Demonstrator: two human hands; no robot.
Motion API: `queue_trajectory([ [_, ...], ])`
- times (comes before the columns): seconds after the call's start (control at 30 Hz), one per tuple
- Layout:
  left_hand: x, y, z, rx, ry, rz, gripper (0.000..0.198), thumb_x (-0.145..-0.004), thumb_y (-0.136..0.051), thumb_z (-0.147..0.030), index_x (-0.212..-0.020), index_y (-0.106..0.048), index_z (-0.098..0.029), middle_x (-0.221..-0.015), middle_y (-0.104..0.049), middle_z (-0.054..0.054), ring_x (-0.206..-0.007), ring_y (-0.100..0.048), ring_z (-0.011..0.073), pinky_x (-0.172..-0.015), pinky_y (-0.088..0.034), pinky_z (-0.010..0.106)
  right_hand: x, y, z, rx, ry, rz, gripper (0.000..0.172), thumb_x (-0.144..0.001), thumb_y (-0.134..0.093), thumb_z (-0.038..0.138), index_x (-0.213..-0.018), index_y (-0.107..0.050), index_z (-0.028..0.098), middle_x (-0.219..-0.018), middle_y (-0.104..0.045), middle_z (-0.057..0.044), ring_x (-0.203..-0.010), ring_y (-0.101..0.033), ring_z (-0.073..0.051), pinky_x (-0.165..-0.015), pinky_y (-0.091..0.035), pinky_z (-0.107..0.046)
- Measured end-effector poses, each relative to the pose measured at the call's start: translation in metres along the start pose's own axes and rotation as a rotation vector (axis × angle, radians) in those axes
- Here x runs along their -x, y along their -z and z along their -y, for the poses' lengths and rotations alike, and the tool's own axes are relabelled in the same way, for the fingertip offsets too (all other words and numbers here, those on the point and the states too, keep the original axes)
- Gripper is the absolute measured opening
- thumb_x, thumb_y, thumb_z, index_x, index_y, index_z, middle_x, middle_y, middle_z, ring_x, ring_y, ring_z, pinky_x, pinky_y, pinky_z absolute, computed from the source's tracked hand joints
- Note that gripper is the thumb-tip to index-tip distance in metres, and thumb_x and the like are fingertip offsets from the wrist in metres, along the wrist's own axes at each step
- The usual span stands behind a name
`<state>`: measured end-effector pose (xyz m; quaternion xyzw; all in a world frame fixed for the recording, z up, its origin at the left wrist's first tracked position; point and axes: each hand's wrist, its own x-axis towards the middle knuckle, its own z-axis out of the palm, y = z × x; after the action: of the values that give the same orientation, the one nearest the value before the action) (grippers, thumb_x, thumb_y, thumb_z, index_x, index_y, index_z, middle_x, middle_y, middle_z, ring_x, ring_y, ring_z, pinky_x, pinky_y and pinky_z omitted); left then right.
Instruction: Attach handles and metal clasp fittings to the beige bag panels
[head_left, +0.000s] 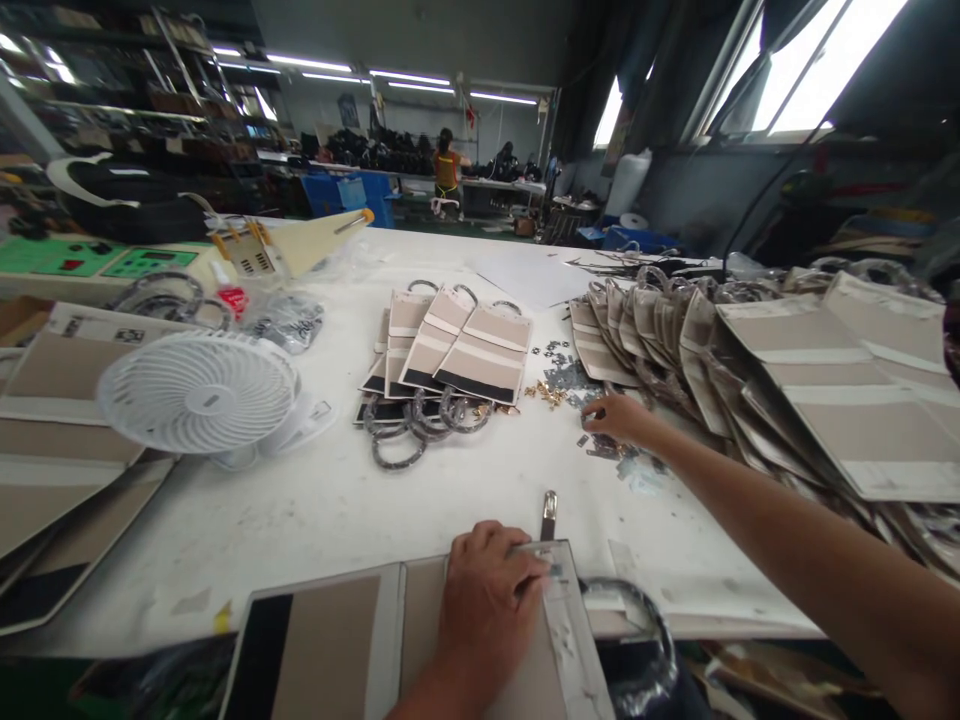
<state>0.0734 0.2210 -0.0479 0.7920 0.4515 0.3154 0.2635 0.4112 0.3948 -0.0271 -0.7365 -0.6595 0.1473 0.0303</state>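
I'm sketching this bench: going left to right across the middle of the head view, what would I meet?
White fan, small stack of beige panels, heap of gold-coloured pieces, right hand, large front panel of the right-hand pile.

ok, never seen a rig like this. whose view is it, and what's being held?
There's no robot: the single picture comes from a camera worn on a person's head, looking forward and down at their own bare hands. The left hand rests on a beige panel at the near side of the white table. The right hand is among small metal pieces; whether it grips one, I can't tell. Farther back are a small stack of panels, a white fan at left and a bigger pile at right.
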Motion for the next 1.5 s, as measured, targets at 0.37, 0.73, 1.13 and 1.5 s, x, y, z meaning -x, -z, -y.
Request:
queue_trajectory([
  [0.37, 0.0, -0.001, 0.0, -0.022, -0.032, -0.023, 0.031, -0.076, -0.086, -0.005, -0.088, -0.078, -0.032, -0.107, -0.077, -0.003, -0.106, -0.064, 0.0248, -0.089, -0.043, 0.045, -0.006, -0.006, -0.015, 0.009, -0.051, -0.033, 0.027, -0.075, -0.08, 0.024, -0.101, -0.086, 0.023, -0.084, -0.081, -0.003, -0.076, -0.072, -0.02, -0.066, -0.048, -0.025],
  [0.73, 0.003, -0.004, 0.002, -0.065, -0.051, 0.008, 0.019, -0.082, -0.086, -0.016, -0.09, -0.08, -0.032, -0.111, -0.078, -0.001, -0.11, -0.064, 0.0248, -0.093, -0.043, 0.046, 0.04, 0.029, 0.001, -0.132, -0.097, -0.148, 0.015, -0.08, -0.071, 0.024, -0.085, -0.084, 0.019, -0.058, -0.07, 0.0, -0.06, -0.066, -0.018, -0.06, -0.044, -0.026],
  [1.13, 0.009, -0.012, -0.001, -0.157, -0.061, 0.035, 0.008, -0.091, -0.078, -0.032, -0.098, -0.083, -0.032, -0.115, -0.078, 0.001, -0.113, -0.06, 0.0263, -0.093, -0.044, 0.045, 0.219, 0.006, 0.078, -0.598, 0.056, 0.333, 0.02, -0.081, -0.076, 0.037, -0.089, -0.079, 0.019, -0.061, -0.067, 0.001, -0.049, -0.057, -0.012, -0.048, -0.044, -0.022],
  [1.5, 0.008, -0.012, -0.004, -0.175, -0.063, 0.05, 0.01, -0.094, -0.076, -0.035, -0.099, -0.083, -0.03, -0.116, -0.078, 0.001, -0.113, -0.059, 0.0269, -0.093, -0.042, 0.045, 0.24, -0.045, 0.103, -0.44, 0.125, 0.377, 0.017, -0.079, -0.064, 0.025, -0.085, -0.08, 0.021, -0.064, -0.069, 0.003, -0.055, -0.055, -0.013, -0.051, -0.04, -0.023],
])
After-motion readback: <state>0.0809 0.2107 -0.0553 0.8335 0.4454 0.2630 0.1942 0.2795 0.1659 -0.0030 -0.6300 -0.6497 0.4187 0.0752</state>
